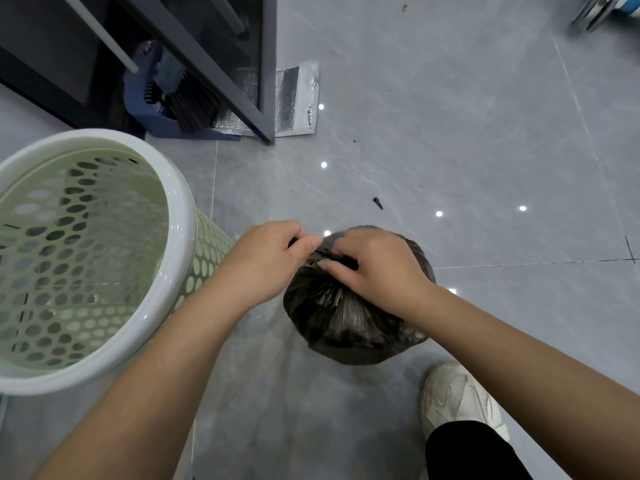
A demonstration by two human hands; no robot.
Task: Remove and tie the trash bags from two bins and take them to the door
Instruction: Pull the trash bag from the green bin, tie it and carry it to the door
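A full, dark trash bag (341,323) sits on the grey tiled floor in the lower middle of the head view. Both hands meet at its gathered top. My left hand (266,261) pinches a strip of the bag's neck between thumb and fingers and pulls it leftward. My right hand (375,266) lies over the top of the bag with its fingers closed on the twisted neck. To the left stands a pale green perforated bin (180,216) with a white rim and no bag inside.
A dark metal frame (266,81) stands at the top, with a blue dustpan and brush (180,105) and a silver foil bag (298,98) at its foot. A small black piece (378,203) lies on the floor beyond the bag. My white shoe (460,400) is at lower right.
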